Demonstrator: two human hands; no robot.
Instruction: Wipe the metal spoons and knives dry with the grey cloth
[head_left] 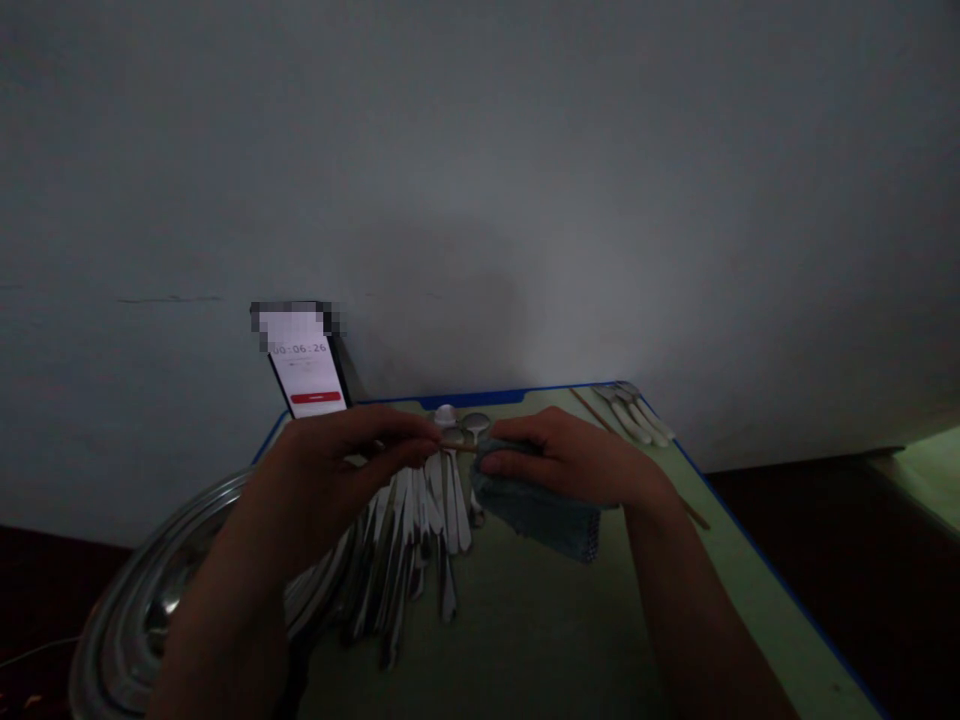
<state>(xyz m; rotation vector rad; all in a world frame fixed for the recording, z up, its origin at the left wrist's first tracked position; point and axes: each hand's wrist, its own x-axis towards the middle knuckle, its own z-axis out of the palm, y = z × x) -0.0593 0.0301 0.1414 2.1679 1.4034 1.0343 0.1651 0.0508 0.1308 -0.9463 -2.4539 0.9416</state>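
Between the thumb and fingers of my left hand [352, 455] is one end of a thin brown chopstick [457, 447]. My right hand [559, 455] grips a grey-blue cloth [547, 515], which is folded around the chopstick's other part and hides it. The cloth's loose end hangs down to the right. Below and behind my hands, a pile of metal spoons and other cutlery [401, 560] lies fanned out on the pale green table [555, 630]. Another chopstick [694, 513] lies at the right, partly covered by my right forearm.
Several white-handled pieces of cutlery [637, 415] lie at the table's far right corner. A phone [315, 375] showing a timer leans at the back left. A large metal basin [112, 610] stands at the left, partly behind my forearm. A grey wall [480, 200] rises behind the table.
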